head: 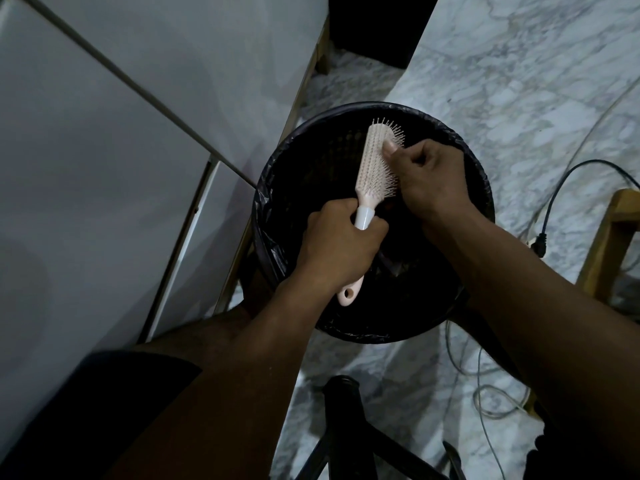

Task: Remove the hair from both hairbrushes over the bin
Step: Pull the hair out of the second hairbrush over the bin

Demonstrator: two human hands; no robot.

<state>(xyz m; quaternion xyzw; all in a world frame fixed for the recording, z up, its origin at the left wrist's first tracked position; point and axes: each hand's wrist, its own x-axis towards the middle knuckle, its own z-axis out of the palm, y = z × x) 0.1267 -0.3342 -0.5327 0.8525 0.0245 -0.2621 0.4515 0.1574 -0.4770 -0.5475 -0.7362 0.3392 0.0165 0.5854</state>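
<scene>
A pale pink hairbrush (374, 161) with a white collar on its handle is held over a round black bin (273, 216) lined with a dark bag. My left hand (341, 244) grips the handle, whose looped end pokes out below the fist. My right hand (429, 178) sits against the bristle side, thumb pressed on the bristles near the head's top, fingers curled. Any hair between its fingers is too dark to make out. A second hairbrush is not in view.
A white cabinet (104, 161) stands close on the left. Cables (554, 202) and a plug trail over the marble floor (519, 81) on the right, beside a wooden furniture leg (609, 244). A black chair base (346, 427) lies at the bottom.
</scene>
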